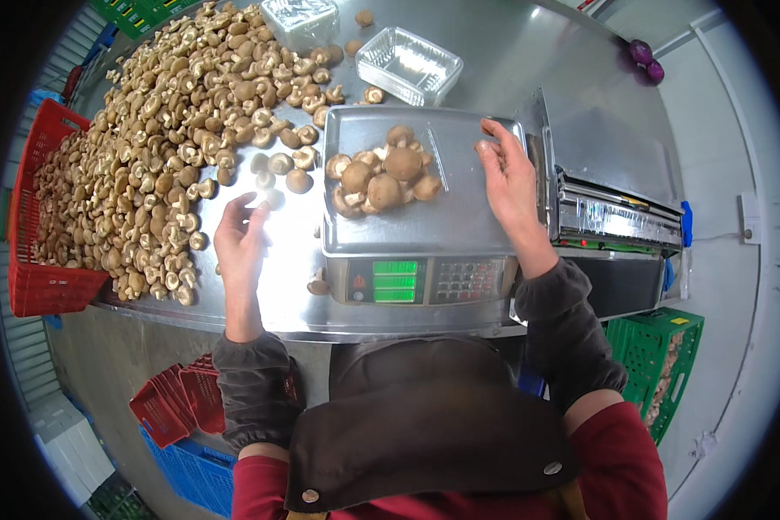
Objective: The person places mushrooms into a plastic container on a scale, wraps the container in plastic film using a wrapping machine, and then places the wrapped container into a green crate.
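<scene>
My left hand (239,237) is over the steel table, thumb and fingers apart, holding nothing. Its fingertips are beside a few loose shiitake mushrooms (281,164), one of them washed out by glare. A heap of shiitake (169,123) spreads to its left. On the scale's steel pan (471,224) sits a cluster of shiitake (385,190), apparently in a clear plastic tray (438,159) whose right rim shows. My right hand (512,179) hovers at the pan's right side, empty, with thumb and fingers parted. The scale's green display (394,281) is lit.
Clear plastic trays (409,65) are stacked behind the scale, near another wrapped stack (301,23). A film-wrapping machine (617,211) stands right. A red crate (52,279) tips mushrooms at left. Purple rolls (643,58) lie far right; a green crate (653,351) is below.
</scene>
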Demonstrator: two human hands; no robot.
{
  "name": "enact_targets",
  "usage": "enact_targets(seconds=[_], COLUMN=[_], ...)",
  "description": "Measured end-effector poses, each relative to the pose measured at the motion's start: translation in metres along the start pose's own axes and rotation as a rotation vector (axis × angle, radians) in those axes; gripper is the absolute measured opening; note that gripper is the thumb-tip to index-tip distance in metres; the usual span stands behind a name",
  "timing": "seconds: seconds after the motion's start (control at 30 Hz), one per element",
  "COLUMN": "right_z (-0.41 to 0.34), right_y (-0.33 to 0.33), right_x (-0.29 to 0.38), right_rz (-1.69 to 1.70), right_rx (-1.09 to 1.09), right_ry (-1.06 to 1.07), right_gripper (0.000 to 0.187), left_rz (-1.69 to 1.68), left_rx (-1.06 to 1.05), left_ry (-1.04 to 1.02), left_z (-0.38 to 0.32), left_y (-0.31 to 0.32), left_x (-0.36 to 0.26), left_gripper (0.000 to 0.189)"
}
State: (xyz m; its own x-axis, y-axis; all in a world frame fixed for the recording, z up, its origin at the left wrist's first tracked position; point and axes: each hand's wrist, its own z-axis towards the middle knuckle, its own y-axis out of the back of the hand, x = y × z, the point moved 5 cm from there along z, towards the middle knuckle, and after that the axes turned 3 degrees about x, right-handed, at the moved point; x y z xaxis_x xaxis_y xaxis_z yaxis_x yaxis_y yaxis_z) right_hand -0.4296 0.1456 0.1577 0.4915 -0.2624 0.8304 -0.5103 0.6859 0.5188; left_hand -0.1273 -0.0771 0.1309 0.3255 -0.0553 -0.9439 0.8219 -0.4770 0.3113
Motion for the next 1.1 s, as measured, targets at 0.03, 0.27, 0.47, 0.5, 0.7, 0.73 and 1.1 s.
enact_targets(seconds=[0.03,0.27,0.47,0.5,0.7,0.73,1.1], right_z=[-0.002,-0.015,-0.018,-0.016,-0.015,-0.015,0.009], right_y=[0.0,-0.019,-0.054,-0.051,0.067,0.099,0.352], right_x=[-0.011,-0.036,-0.034,-0.041,-0.051,-0.054,-0.186], right_rz=[0.004,-0.205,0.206,0.197,0.215,0.206,0.149], right_rx=[0.016,0.109,0.378,0.332,0.267,0.234,0.034], right_ry=[-0.082,-0.118,-0.428,-0.324,-0.036,-0.025,-0.307], right_gripper=[0.036,0.036,0.026,0.023,0.019,0.02,0.028], left_rz=[0.006,0.01,-0.135,-0.18,-0.279,-0.271,-0.083], left_rx=[0.013,0.224,0.305,0.304,0.118,0.153,0.526], left_ry=[-0.007,0.095,0.147,0.123,0.049,0.012,-0.044], left_z=[-0.001,0.0,0.005,0.004,-0.048,-0.055,-0.059], left_y=[0.002,-0.048,-0.087,-0.088,-0.15,-0.172,-0.463], left_x=[-0.001,-0.007,0.016,0.022,-0.058,-0.077,-0.19], left_gripper=[0.033,0.034,0.024,0.021,0.015,0.014,0.014])
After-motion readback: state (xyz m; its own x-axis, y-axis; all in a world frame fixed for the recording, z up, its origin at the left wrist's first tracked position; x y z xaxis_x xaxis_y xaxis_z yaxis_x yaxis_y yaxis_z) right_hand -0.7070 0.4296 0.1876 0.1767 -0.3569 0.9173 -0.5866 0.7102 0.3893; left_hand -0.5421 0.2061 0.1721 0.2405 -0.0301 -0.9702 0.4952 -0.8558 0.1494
